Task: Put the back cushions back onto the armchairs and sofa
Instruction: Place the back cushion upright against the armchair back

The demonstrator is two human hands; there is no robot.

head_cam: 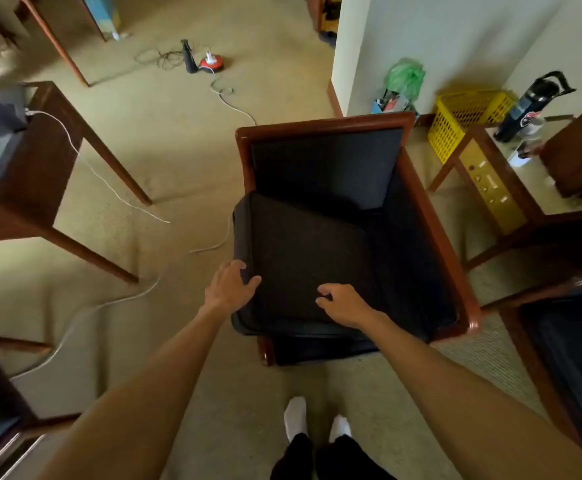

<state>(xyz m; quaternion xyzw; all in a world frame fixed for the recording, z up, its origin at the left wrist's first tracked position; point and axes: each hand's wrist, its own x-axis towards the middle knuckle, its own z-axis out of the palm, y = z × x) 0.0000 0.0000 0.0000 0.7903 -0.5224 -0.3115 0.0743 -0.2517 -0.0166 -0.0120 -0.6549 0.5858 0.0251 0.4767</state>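
Head view, armchair: a wooden-framed armchair [421,209] with dark upholstery stands on the beige carpet [178,161], straight in front of the person, its back toward the white wall corner [359,46].
Head view, cushion: a dark, squarish back cushion [300,258] lies askew on the seat, turned at an angle to the frame. Its left corner sticks out over the chair's left side, and its far corner leans against the upholstered backrest.
Head view, left hand: the left hand [229,289] is at the cushion's near left edge, fingers curled over the rim and thumb laid on the top face, so it grips that edge.
Head view, right hand: the right hand [340,304] is on top of the cushion near its front edge, fingers bent, tips bunched together against the fabric. Whether it really pinches the cloth or only rests there, I cannot tell.
Head view, feet: two white socks [312,420] stand on the carpet just before the chair's front.
Head view, left of the chair: a dark wooden table [50,157] with a white cable [85,161] trailing off it to the floor.
Head view, right of the chair: a yellow plastic basket [456,126] by the wall, a side table [511,202] beside it, and part of another dark seat [570,358] at the right edge.
Head view, far floor: a small red device [213,62] with tangled cords.
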